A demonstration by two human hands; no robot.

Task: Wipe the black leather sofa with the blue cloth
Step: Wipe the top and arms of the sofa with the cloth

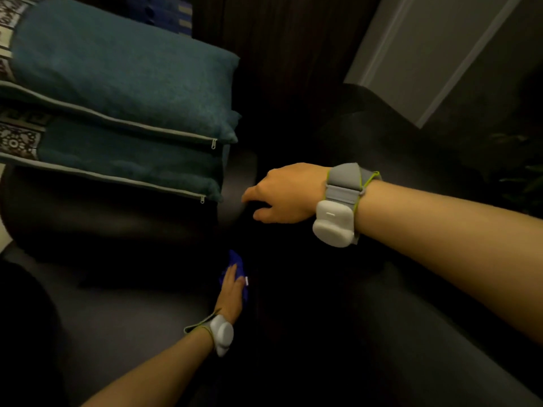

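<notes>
The black leather sofa (126,312) fills the lower part of the view, its surfaces dark and glossy. My left hand (232,292) lies flat with straight fingers on the blue cloth (235,261), pressing it onto the sofa near a dark gap between cushions. The cloth shows past my fingertips and beside my palm. My right hand (282,193) reaches left above the sofa, fingers loosely curled and holding nothing, near the rounded black cushion edge (238,183). Both wrists carry grey strapped devices.
Two teal pillows (123,92) with grey piping and zips are stacked on the sofa at the upper left. A white panel (426,51) leans at the upper right. Dark plant leaves (520,177) show at the right edge.
</notes>
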